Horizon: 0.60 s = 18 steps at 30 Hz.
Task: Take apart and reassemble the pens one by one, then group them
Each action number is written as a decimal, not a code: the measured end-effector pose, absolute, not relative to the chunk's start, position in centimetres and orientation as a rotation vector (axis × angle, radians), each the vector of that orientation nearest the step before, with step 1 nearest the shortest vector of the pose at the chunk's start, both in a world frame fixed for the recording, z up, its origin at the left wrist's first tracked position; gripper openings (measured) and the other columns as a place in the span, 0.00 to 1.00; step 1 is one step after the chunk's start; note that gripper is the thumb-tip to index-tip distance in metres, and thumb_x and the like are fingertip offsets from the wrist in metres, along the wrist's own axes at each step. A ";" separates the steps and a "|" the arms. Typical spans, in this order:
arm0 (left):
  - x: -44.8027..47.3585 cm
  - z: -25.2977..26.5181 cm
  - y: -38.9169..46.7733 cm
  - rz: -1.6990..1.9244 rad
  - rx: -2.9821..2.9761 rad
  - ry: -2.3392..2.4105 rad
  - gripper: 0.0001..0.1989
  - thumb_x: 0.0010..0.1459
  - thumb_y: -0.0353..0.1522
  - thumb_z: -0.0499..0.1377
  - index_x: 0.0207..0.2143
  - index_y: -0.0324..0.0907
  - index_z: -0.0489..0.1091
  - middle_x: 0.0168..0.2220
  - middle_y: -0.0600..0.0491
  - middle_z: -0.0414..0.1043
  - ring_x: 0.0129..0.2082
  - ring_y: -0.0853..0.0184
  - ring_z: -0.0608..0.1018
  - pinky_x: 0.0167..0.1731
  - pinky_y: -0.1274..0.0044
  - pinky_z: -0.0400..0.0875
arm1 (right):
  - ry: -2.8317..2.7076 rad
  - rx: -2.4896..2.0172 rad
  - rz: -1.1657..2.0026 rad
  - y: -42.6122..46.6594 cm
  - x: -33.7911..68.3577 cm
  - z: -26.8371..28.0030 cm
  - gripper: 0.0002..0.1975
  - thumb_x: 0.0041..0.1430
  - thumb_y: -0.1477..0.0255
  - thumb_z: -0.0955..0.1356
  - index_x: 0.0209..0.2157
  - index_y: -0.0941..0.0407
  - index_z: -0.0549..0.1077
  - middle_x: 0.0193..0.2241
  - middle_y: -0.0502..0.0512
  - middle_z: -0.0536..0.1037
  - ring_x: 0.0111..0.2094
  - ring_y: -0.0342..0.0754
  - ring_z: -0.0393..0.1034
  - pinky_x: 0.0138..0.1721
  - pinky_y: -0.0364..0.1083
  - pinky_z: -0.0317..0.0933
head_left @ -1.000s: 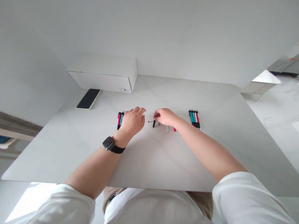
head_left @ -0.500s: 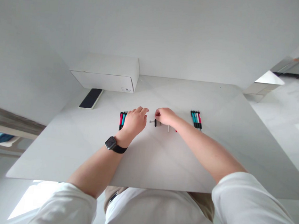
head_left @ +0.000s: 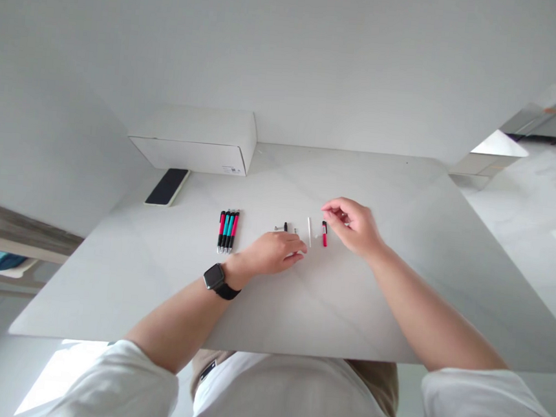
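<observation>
My left hand (head_left: 278, 253) hovers low over the desk, its fingers stretched out and parted from the thumb. Just beyond it lie a short black pen grip (head_left: 285, 226) and a small metal pen tip (head_left: 279, 229), partly covered by the hand. A thin white refill (head_left: 309, 232) lies right of those fingertips. Beside it is a red pen barrel (head_left: 324, 234) with a black upper end. My right hand (head_left: 354, 227) is above and right of this barrel, fingers loosely curved, thumb apart from the index finger, with nothing visible between them.
Several red and teal pens (head_left: 228, 231) lie in a row left of my left hand. A dark-screened phone (head_left: 167, 186) rests farther left, in front of a long white box (head_left: 190, 155) against the wall. The white desk (head_left: 268, 318) ends close to my body.
My right hand has moved right, off the small pen parts, and now hides the pen group there. My left hand has come nearer and right, uncovering the left pen row.
</observation>
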<state>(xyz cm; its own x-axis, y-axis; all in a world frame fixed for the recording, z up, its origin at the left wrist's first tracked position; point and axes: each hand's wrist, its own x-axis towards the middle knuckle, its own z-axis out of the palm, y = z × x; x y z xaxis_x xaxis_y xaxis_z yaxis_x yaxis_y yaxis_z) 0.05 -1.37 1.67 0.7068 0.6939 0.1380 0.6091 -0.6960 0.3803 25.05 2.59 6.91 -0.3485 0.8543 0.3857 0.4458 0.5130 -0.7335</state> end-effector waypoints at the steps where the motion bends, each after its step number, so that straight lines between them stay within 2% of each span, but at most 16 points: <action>1: 0.2 1.6 -1.5 0.375 2.600 0.999 0.12 0.71 0.35 0.54 0.49 0.48 0.76 0.45 0.49 0.80 0.42 0.63 0.80 0.42 0.73 0.70 | -1.976 -1.068 0.703 2.1 25.6 6.6 0.14 0.68 0.58 0.67 0.43 0.52 0.79 0.38 0.56 0.81 0.36 0.50 0.74 0.37 0.47 0.68; 3: 0.2 1.6 -1.7 0.357 2.590 0.958 0.12 0.71 0.36 0.54 0.47 0.48 0.77 0.43 0.50 0.80 0.40 0.64 0.80 0.40 0.74 0.69 | -2.012 -1.085 0.858 1.3 26.7 5.6 0.14 0.68 0.58 0.68 0.43 0.52 0.80 0.38 0.55 0.81 0.35 0.49 0.74 0.34 0.45 0.68; 7: 0.0 1.6 -1.8 0.322 2.597 0.923 0.12 0.70 0.38 0.55 0.40 0.48 0.79 0.36 0.53 0.79 0.35 0.67 0.80 0.35 0.75 0.67 | -2.177 -1.138 1.407 0.7 28.4 3.5 0.16 0.65 0.55 0.69 0.43 0.51 0.82 0.34 0.53 0.80 0.33 0.48 0.74 0.26 0.42 0.66; 9: 0.0 1.5 -1.8 0.308 2.592 0.923 0.11 0.68 0.38 0.57 0.41 0.50 0.80 0.34 0.54 0.79 0.34 0.67 0.79 0.34 0.76 0.67 | -2.255 -1.188 1.558 0.5 28.8 3.0 0.16 0.63 0.54 0.71 0.42 0.50 0.83 0.33 0.52 0.80 0.31 0.47 0.73 0.24 0.42 0.65; 13: 0.0 1.4 -1.9 0.272 2.588 0.923 0.10 0.66 0.39 0.58 0.42 0.52 0.80 0.32 0.57 0.80 0.33 0.68 0.80 0.33 0.76 0.66 | -2.403 -1.261 1.600 -0.3 28.5 2.6 0.15 0.62 0.55 0.72 0.43 0.47 0.84 0.31 0.50 0.82 0.27 0.46 0.72 0.27 0.43 0.62; 18: -0.1 1.4 -2.1 0.245 2.587 0.926 0.10 0.66 0.38 0.58 0.39 0.53 0.80 0.32 0.58 0.80 0.32 0.68 0.80 0.33 0.76 0.66 | -2.515 -1.239 1.448 -1.5 27.3 2.6 0.13 0.63 0.59 0.70 0.41 0.49 0.84 0.31 0.51 0.83 0.30 0.48 0.73 0.33 0.45 0.60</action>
